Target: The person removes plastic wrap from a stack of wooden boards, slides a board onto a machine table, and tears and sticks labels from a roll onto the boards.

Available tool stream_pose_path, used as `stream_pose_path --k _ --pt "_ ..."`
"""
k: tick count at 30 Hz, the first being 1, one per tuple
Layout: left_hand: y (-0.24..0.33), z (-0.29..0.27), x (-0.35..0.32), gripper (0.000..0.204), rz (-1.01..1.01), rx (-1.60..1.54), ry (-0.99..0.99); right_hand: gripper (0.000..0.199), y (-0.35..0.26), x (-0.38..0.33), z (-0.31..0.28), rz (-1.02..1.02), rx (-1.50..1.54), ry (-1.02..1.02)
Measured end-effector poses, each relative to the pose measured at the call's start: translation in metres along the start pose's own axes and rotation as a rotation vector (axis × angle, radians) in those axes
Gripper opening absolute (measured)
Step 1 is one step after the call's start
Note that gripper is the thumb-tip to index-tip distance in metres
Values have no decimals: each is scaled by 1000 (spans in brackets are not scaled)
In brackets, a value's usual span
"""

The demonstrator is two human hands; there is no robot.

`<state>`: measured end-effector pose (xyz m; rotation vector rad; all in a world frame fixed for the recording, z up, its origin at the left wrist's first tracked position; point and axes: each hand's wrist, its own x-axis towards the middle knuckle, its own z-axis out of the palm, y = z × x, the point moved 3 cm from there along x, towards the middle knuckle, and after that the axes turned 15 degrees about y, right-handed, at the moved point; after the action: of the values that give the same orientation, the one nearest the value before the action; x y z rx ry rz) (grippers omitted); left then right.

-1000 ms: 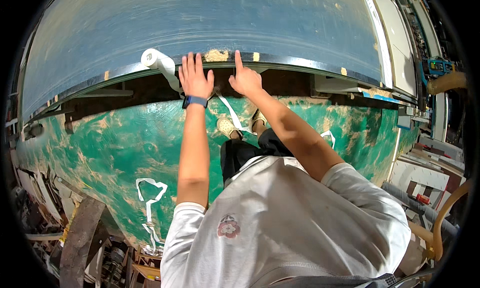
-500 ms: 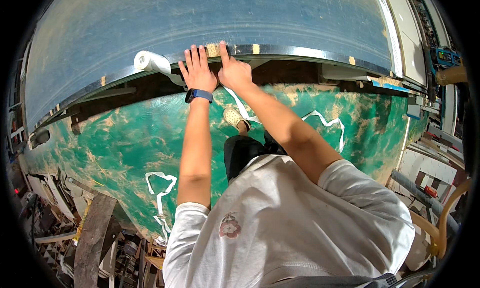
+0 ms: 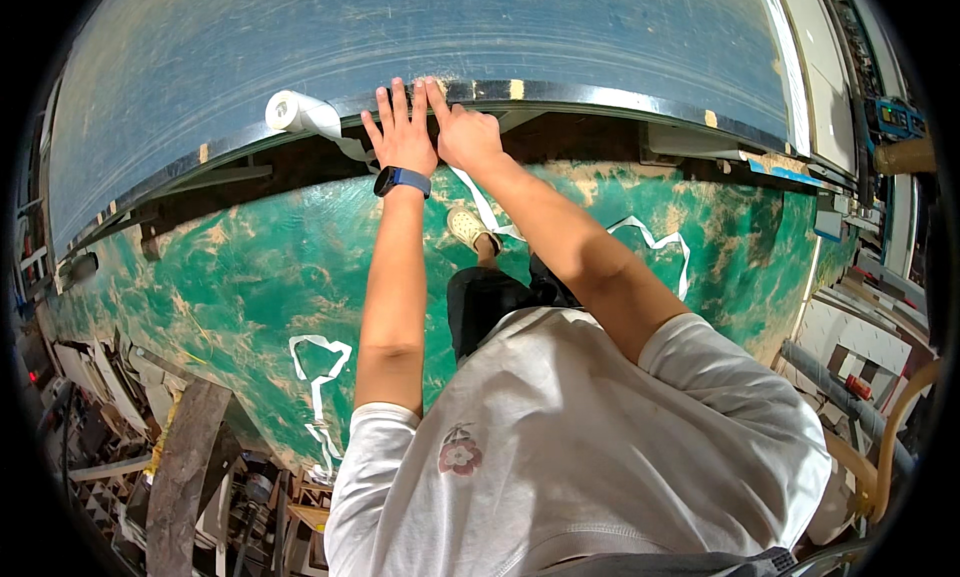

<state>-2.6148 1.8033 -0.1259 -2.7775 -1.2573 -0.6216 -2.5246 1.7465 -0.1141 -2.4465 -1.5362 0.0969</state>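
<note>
Tape (image 3: 470, 182), a white strip running off a roll (image 3: 290, 110), sits under both hands along the dark rail (image 3: 620, 99) where the blue upper hull (image 3: 450, 27) meets the worn green side (image 3: 250, 267). From my remote seat I read this as the pressing-down step: left hand (image 3: 402, 142) lies flat with its fingers (image 3: 388, 102) spread on the rail, gripping nothing, and right hand (image 3: 465, 132) has its forefinger stretched out along the edge, the other fingers loosely curled, nothing clasped in them either. The roll hangs just left of the left hand, touching the rail, its loose tail passing beneath the palm; I cannot tell for sure whether the strip is already stuck down there. My judgement is that the next move calls for sliding the fingertips steadily along the rail, keeping the strip straight and flat on the curve. The tape looks thin, papery and matte, slightly wrinkled near the roll. More white strips outline patches (image 3: 318, 377) on the green side below.
</note>
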Motion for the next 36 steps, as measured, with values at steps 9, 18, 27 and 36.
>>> stream_pose_path --k 9,18,27,36 --pt "3 -3 0 68 -14 -17 31 83 3 -4 -2 43 35 -6" --pt "0 -5 2 83 -87 -20 13 92 12 -11 0 90 31 109" --pt "3 -7 0 81 -101 -18 27 87 13 -13 -1 51 73 145" --pt "8 -2 -2 70 -75 -22 11 83 9 -12 -1 8 37 116"
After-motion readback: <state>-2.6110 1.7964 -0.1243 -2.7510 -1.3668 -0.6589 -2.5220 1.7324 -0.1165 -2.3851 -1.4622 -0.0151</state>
